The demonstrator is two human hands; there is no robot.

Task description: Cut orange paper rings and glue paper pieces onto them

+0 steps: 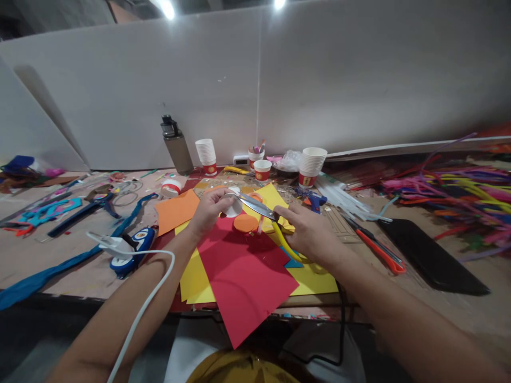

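My left hand (209, 209) pinches a small white disc (232, 209), perhaps paper, between thumb and fingers. In my right hand (309, 229) is a pair of scissors (258, 206) with yellow handles. The blades point left, and their tips meet the edge of the white disc; whether they are cutting into it I cannot tell. Just below lies an orange disc (245, 223) at the top of a red paper sheet (249, 276). Yellow sheets (315, 282) spread under the red one, and an orange sheet (178, 211) lies to the left.
Paper cup stacks (206, 157) (311, 166), a single cup (262, 170) and a bottle (177, 149) stand along the back. A blue glue gun (313, 200), red-handled cutter (379, 250) and black phone-like slab (433, 258) lie right. A power strip (133, 252) with white cable is left.
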